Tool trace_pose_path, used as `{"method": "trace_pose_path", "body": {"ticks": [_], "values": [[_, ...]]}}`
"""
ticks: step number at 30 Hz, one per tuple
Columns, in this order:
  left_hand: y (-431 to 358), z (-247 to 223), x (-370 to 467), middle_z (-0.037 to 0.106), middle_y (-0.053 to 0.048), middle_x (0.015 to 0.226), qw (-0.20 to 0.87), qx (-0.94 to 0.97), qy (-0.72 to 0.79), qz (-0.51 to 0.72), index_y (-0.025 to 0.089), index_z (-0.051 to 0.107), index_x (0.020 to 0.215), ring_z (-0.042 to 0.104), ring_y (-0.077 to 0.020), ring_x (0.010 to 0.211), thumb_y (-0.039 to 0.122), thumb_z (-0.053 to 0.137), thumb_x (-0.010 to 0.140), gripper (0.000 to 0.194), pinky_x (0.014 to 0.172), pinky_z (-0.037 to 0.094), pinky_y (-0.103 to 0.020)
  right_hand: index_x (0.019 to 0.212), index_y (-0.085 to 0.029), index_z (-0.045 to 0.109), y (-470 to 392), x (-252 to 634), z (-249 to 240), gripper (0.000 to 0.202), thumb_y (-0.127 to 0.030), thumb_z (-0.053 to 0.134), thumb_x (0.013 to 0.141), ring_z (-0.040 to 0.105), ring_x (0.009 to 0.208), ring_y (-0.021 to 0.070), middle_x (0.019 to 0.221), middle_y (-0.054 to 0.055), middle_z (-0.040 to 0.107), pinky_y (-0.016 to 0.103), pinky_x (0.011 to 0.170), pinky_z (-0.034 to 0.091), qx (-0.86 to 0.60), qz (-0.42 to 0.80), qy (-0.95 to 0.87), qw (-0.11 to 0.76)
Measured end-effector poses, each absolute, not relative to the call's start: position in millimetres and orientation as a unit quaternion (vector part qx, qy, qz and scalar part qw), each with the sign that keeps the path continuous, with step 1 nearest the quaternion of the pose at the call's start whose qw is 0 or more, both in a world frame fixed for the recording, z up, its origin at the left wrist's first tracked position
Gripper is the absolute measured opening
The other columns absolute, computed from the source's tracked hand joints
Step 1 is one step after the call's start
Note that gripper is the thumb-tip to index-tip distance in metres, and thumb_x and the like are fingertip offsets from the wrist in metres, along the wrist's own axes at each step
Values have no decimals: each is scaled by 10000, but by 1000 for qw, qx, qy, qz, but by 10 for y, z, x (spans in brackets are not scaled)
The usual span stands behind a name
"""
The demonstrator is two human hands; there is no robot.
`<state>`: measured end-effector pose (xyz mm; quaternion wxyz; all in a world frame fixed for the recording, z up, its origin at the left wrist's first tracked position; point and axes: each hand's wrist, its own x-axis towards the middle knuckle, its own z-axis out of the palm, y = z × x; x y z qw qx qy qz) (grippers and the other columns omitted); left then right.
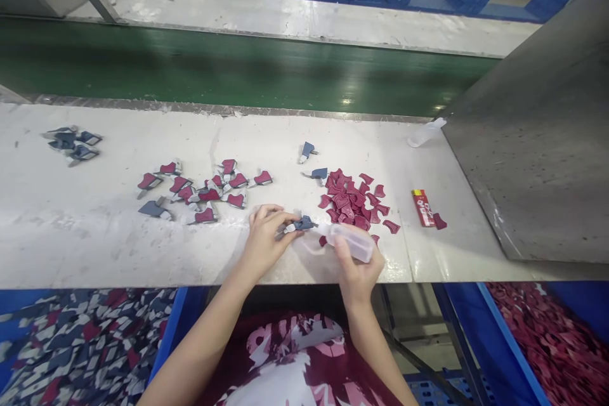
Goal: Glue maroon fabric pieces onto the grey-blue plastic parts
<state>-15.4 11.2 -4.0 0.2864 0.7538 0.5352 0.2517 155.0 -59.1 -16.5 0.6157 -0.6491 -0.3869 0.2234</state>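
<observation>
Between the fingertips of my left hand is a small dark blue-grey and white plastic part, held just above the white table. My right hand is wrapped round a translucent squeeze bottle, tilted so that its nozzle points left at the part. Whether the nozzle touches it I cannot tell. Beyond the bottle lies a heap of small maroon plastic pieces. Two more blue-grey parts rest behind it. Left of my hands are several parts with maroon pieces on them.
A green conveyor belt runs behind the table. At the right stand a metal housing, a second translucent bottle and a red packet. Blue bins of parts and maroon pieces flank me below.
</observation>
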Motion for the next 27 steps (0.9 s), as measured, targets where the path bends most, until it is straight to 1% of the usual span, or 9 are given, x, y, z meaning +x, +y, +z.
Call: {"method": "trace_pose_path", "body": {"ticks": [4,5,8,12,17,20,23,25,27], "values": [[113,-74,-164,713,-52,1010,285,753,537,252,271,752,1020,552,-291,1185,318,774,835,192,1014,377,-441,982,-165,686,-597,2004,-184,363,-411,792,738,709,794,229,923,67,717,363,710,586,-684,111,-313,649],[116,-77,-166,715,-52,1023,285,753,537,252,270,751,1022,553,-289,1183,318,772,838,191,1019,374,-443,972,-168,670,-587,2156,-186,390,-411,818,706,710,816,231,919,59,709,373,750,583,-698,77,-301,645],[126,-71,-168,721,-54,1059,283,753,538,252,271,752,1016,558,-287,1175,312,769,842,179,1029,369,-450,989,-196,578,-553,2583,-202,525,-392,882,609,726,911,244,939,44,712,442,916,552,-713,51,-285,639],[136,-55,-171,724,-56,1067,284,751,539,254,274,755,1022,566,-288,1168,295,758,849,175,1025,378,-448,986,-220,479,-544,2854,-254,629,-387,910,559,727,942,252,951,63,722,499,968,530,-733,88,-267,620],[138,-70,-186,723,-56,1049,279,754,535,260,272,758,1023,575,-285,1155,281,751,853,171,1013,386,-450,1013,-229,437,-619,2823,-289,740,-370,939,489,708,1008,253,1031,68,675,480,961,547,-710,115,-253,646],[139,-79,-194,720,-58,1036,280,751,538,260,276,761,1017,576,-287,1157,288,756,848,169,1017,386,-459,1140,-205,476,-713,2753,-258,810,-421,936,509,676,1064,267,1119,103,661,481,963,540,-743,82,-263,611],[142,-76,-199,713,-60,1057,290,745,537,270,281,763,1017,588,-283,1147,297,747,853,165,1025,391,-467,1282,-183,506,-839,2595,-204,878,-495,913,570,644,1013,266,1178,130,646,479,941,520,-784,-52,-260,562],[146,-75,-202,708,-63,1076,302,736,535,283,279,764,1012,603,-274,1127,300,724,867,152,1028,404,-462,1215,-174,602,-919,2445,-184,697,-520,859,667,612,880,241,1058,110,659,451,879,514,-794,-132,-256,535],[151,-79,-206,704,-69,1090,314,727,534,297,276,766,1012,614,-268,1117,307,705,876,153,1030,419,-457,1059,-185,705,-970,2297,-189,461,-525,793,759,583,842,240,939,94,656,430,854,495,-804,-128,-308,492]]}}
